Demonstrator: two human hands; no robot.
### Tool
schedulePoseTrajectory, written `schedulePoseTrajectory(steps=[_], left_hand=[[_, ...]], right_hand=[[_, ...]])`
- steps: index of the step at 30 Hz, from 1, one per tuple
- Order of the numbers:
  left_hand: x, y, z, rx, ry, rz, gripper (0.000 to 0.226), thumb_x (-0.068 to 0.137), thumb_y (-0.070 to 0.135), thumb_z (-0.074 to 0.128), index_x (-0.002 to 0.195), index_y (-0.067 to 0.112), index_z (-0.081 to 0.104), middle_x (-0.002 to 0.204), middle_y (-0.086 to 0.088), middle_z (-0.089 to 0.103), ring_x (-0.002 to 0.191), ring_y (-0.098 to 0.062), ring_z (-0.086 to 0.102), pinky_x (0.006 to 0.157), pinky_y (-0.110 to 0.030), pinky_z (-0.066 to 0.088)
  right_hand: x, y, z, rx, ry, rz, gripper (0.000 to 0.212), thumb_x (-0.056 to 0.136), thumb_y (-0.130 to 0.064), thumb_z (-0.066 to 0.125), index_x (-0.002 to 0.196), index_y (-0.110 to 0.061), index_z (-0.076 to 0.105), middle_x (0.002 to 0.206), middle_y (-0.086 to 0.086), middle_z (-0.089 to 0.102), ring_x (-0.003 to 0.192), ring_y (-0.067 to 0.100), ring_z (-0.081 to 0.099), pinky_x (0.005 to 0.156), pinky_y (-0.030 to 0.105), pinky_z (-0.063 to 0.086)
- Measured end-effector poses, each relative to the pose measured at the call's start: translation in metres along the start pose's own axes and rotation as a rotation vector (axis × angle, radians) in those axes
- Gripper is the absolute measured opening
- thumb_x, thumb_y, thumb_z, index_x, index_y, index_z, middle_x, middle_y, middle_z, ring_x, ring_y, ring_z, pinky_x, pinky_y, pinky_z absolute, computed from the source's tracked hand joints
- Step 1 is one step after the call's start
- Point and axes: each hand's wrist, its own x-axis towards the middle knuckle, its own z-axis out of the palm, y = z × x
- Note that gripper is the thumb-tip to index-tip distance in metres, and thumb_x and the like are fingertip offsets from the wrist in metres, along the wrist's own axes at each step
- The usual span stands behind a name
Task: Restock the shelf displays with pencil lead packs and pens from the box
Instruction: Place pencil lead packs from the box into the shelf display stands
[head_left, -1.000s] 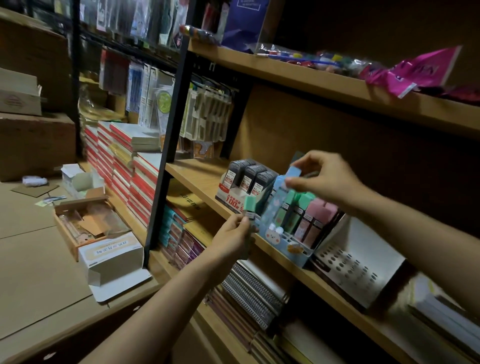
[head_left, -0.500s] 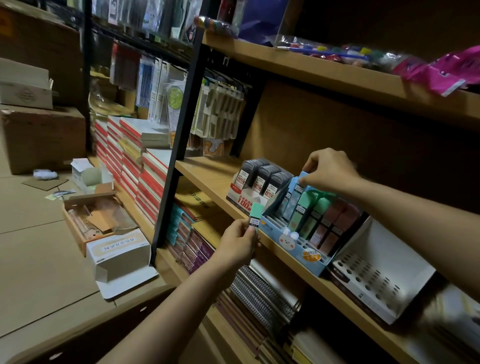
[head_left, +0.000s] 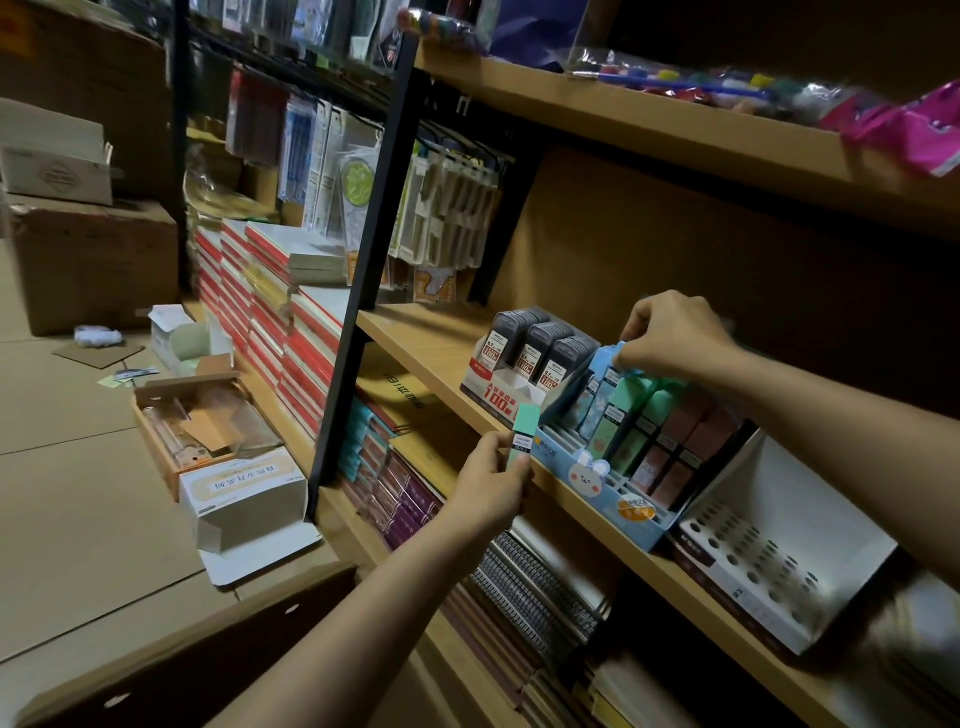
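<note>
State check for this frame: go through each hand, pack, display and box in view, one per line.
left hand: grips a green lead pack, off the shelf.
right hand: pinches a blue lead pack in the blue display.
grey lead display: full, upright.
white pen stand: holes empty.
white box on the floor: open.

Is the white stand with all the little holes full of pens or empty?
Empty, as far as shows. The white stand on the shelf has rows of dark round holes with no pens in them.
</note>
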Motion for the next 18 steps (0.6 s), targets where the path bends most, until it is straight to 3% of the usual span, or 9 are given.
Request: schedulePoseTrajectory(steps=[4,8,13,18], left_hand=[[-0.001,-0.002,0.0,0.021,-0.009,0.008,0.02,0.101,0.017,0.046,0.121,0.018,0.049,0.1,-0.006,0.061,0.08,-0.014,0.057,0.064,-0.024,0.05],[-0.001,-0.003,0.001,0.038,-0.013,0.001,0.021,0.101,0.018,0.045,0.121,0.019,0.049,0.098,-0.005,0.06,0.078,-0.012,0.058,0.062,-0.023,0.049],[-0.002,-0.005,0.001,0.038,-0.016,-0.005,0.02,0.101,0.019,0.046,0.121,0.021,0.049,0.101,-0.004,0.061,0.08,-0.012,0.059,0.062,-0.022,0.05],[-0.002,-0.006,0.001,0.036,-0.002,-0.008,0.018,0.101,0.02,0.046,0.118,0.022,0.05,0.103,-0.006,0.062,0.081,-0.014,0.059,0.063,-0.024,0.05]], right_hand=[[0.0,0.004,0.0,0.02,-0.032,-0.102,0.013,0.074,-0.024,0.077,0.078,-0.023,0.065,0.082,-0.002,0.065,0.095,0.024,0.06,0.078,0.041,0.055],[0.002,0.007,0.004,0.061,-0.031,-0.112,0.018,0.076,-0.033,0.08,0.077,-0.029,0.062,0.082,-0.004,0.068,0.101,0.027,0.058,0.089,0.051,0.049],[0.003,0.014,0.004,0.194,-0.016,-0.165,0.019,0.076,-0.028,0.082,0.085,-0.025,0.066,0.082,-0.007,0.068,0.082,0.009,0.064,0.061,0.023,0.051],[0.009,0.02,-0.009,0.123,-0.015,-0.122,0.02,0.071,-0.028,0.084,0.074,-0.027,0.065,0.079,-0.01,0.065,0.072,0.004,0.059,0.056,0.025,0.045]])
